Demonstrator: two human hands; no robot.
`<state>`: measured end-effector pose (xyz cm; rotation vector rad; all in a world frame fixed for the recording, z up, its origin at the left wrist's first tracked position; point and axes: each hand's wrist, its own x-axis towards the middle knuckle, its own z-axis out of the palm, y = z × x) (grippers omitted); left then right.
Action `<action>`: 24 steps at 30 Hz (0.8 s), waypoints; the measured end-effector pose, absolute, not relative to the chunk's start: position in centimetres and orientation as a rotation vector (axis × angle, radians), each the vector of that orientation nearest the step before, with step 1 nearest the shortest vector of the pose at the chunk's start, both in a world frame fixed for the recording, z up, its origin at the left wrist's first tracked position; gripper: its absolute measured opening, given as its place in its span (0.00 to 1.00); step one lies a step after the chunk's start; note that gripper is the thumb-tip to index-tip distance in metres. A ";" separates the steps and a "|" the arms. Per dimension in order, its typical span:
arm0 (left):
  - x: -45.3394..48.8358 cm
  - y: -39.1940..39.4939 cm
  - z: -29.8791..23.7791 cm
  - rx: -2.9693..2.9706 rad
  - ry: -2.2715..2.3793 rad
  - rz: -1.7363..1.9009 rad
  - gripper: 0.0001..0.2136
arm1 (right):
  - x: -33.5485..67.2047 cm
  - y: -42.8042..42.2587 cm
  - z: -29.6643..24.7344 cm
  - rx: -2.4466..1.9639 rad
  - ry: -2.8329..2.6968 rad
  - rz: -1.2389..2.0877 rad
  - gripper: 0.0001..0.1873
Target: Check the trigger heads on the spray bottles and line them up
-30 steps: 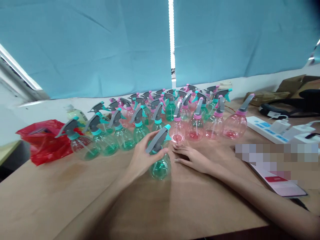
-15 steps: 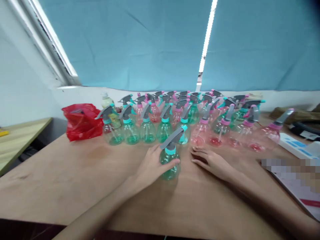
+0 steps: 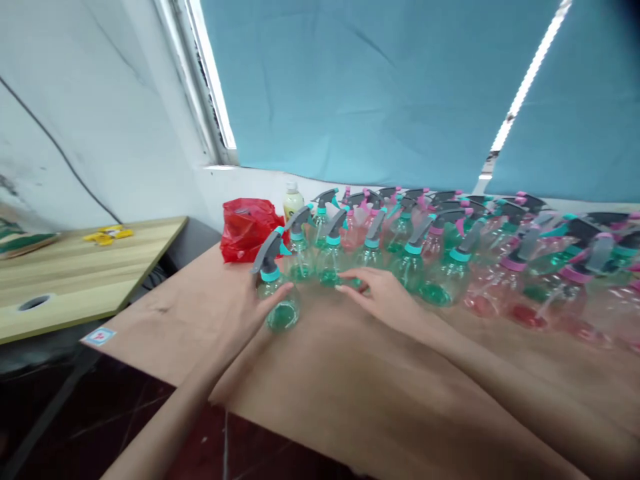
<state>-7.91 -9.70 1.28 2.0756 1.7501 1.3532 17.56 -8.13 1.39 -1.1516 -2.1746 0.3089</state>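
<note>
My left hand [image 3: 247, 313] is wrapped round a green clear spray bottle [image 3: 277, 293] with a grey trigger and teal collar, standing on the brown table [image 3: 350, 393] a little in front of the others. My right hand [image 3: 383, 297] lies flat on the table with fingers stretched out, its fingertips close to the front row of green spray bottles [image 3: 370, 257]. Pink spray bottles [image 3: 540, 287] fill the right part of the group, blurred by motion.
A red plastic bag [image 3: 247, 227] and a pale yellow bottle [image 3: 293, 199] stand at the table's far left corner. A lighter wooden table [image 3: 75, 273] with a hole and yellow items lies to the left across a gap. Blue blinds [image 3: 360, 87] hang behind.
My left hand has slid the green bottle leftward along the front row, toward the red bag. My right hand followed to the left. The view has swung left.
</note>
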 end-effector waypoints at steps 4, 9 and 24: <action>-10.7 -7.9 1.2 2.039 1.881 1.384 0.20 | 12.0 -5.6 2.2 -1.203 -2.139 0.239 0.19; -12.8 -4.4 0.7 1.917 1.977 1.446 0.21 | 8.9 -3.5 2.0 -1.305 -2.115 0.221 0.28; -12.5 1.8 0.2 1.951 1.997 1.436 0.21 | 5.8 -0.2 3.1 -1.439 -1.999 0.453 0.39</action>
